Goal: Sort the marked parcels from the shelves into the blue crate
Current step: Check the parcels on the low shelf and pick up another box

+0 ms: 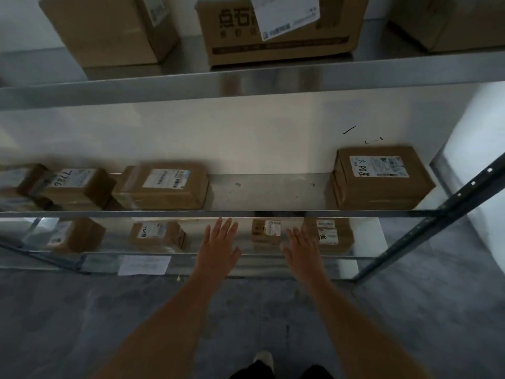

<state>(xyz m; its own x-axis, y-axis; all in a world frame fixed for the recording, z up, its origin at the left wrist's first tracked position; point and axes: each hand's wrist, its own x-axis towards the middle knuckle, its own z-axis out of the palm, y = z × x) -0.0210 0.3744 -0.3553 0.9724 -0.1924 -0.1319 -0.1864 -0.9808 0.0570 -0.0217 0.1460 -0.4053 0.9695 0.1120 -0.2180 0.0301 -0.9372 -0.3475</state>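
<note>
Brown cardboard parcels with white labels lie on a metal shelf unit (pixel 246 214). On the lowest shelf a small parcel (pixel 266 231) sits between my hands, and beside it a stacked parcel (pixel 332 235) bears handwritten digits. My left hand (pixel 220 246) and my right hand (pixel 302 248) reach toward that shelf with fingers straight and spread, holding nothing. The right hand overlaps the stacked parcel's left edge. On the middle shelf lie a parcel with handwritten digits (pixel 79 187), a barcode-labelled parcel (pixel 164 186) and a parcel with handwritten characters (pixel 379 177). No blue crate is in view.
Three large cartons (pixel 276 28) stand on the top shelf. Further parcels (pixel 157 235) lie at the lower left. A white paper sheet (pixel 144 265) lies under the lowest shelf. A black perforated upright (pixel 442 212) stands at the right. Grey floor lies below, with my shoe (pixel 263 359).
</note>
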